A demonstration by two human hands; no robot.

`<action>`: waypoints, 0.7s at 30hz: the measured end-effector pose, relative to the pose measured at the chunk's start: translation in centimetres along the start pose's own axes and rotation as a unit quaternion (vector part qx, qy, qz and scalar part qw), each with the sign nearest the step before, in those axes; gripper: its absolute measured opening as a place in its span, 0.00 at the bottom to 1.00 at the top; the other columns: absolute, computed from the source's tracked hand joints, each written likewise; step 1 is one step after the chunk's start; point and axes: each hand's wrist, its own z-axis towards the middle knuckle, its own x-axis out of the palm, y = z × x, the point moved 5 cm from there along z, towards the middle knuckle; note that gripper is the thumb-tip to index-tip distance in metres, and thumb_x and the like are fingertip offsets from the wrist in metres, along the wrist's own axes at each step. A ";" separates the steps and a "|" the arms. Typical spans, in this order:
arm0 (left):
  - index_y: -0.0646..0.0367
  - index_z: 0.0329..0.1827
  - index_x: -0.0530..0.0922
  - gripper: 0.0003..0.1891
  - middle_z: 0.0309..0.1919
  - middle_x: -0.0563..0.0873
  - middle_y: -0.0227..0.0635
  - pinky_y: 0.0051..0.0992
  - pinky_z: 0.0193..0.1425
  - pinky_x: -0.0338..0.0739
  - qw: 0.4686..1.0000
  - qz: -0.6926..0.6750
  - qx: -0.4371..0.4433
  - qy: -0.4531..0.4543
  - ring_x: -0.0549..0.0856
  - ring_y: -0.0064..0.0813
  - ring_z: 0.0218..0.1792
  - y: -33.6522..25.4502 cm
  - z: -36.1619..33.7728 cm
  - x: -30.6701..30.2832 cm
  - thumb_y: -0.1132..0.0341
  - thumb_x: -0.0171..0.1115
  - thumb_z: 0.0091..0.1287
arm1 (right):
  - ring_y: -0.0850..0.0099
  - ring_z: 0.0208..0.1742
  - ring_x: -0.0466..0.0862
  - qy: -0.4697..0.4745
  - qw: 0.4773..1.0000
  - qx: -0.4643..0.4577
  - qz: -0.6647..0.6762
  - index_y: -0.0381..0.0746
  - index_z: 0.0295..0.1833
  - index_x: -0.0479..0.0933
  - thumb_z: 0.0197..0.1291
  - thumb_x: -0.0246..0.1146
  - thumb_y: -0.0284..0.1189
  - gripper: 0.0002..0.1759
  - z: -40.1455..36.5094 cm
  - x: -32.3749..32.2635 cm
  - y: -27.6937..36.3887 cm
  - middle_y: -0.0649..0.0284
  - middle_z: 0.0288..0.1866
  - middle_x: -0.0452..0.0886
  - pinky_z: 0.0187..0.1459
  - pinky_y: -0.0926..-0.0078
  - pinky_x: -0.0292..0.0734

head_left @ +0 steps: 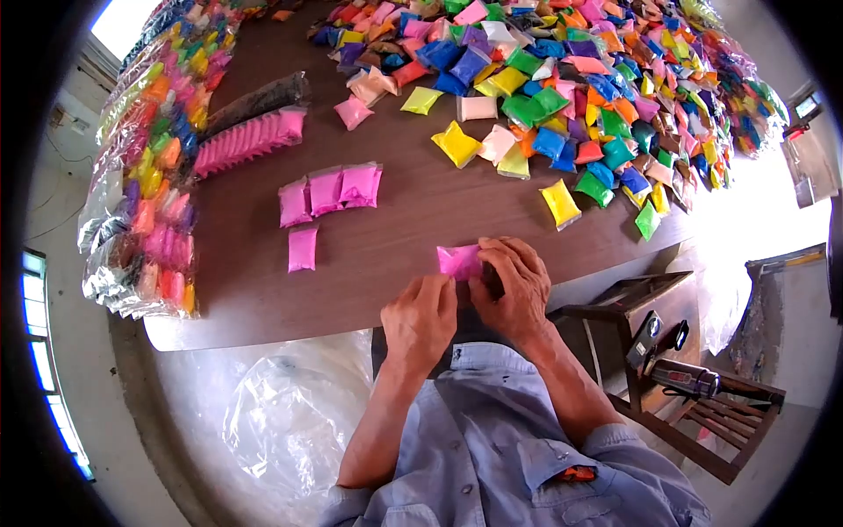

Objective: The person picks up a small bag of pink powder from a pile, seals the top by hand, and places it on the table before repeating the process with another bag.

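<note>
Near the front edge of the brown table, a pink packet (457, 262) lies between my two hands. My left hand (421, 321) has its fingers bent together at the packet's lower left edge. Around the packet's right end, the fingers and thumb of my right hand (516, 285) are curled, covering that end. To the left lies a single pink packet (302, 249), with a short row of pink packets (327, 191) just above it. Farther back at the left, a longer row of pink packets (249, 143) stands pressed side by side, next to a dark clear-wrapped row (257, 101).
A large heap of coloured packets (562, 97) covers the back right of the table (237, 255). Stacked packets in clear wrap (158, 202) line the left edge. Clear plastic (290, 422) lies below the table. A wooden chair (729, 422) with devices stands at the right.
</note>
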 end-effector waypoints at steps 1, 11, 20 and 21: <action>0.56 0.39 0.85 0.03 0.31 0.89 0.41 0.41 0.33 0.83 1.000 0.005 0.002 -0.002 0.89 0.46 0.30 0.1 -0.3 0.5 0.71 0.73 0.69 | 0.55 0.64 0.85 0.023 1.000 0.002 0.008 0.43 0.51 0.85 0.52 0.78 0.30 0.19 0.1 -0.2 0.1 0.62 0.63 0.88 0.62 0.58 0.80; 0.51 0.34 0.80 0.08 0.27 0.84 0.34 0.39 0.29 0.83 0.991 0.116 0.048 -0.055 0.87 0.41 0.25 1.4 -0.9 -1.0 0.68 0.72 0.70 | 0.57 0.64 0.84 0.043 0.999 0.008 0.028 0.44 0.50 0.85 0.49 0.81 0.32 0.21 -0.1 0.1 0.0 0.65 0.59 0.88 0.62 0.58 0.79; 0.54 0.40 0.85 0.04 0.31 0.87 0.38 0.40 0.32 0.83 0.994 0.076 0.080 -0.008 0.90 0.46 0.31 -0.1 -1.5 0.1 0.70 0.73 0.69 | 0.57 0.61 0.86 0.044 0.999 0.013 0.009 0.43 0.49 0.86 0.49 0.82 0.34 0.21 -0.1 0.1 0.1 0.63 0.58 0.90 0.63 0.57 0.80; 0.53 0.39 0.85 0.04 0.31 0.87 0.38 0.41 0.32 0.83 0.993 0.096 0.063 -0.012 0.90 0.46 0.32 0.2 -1.6 0.1 0.71 0.73 0.69 | 0.57 0.61 0.86 0.043 0.999 0.013 0.008 0.43 0.49 0.86 0.49 0.82 0.34 0.21 0.0 0.1 0.1 0.63 0.58 0.90 0.63 0.57 0.80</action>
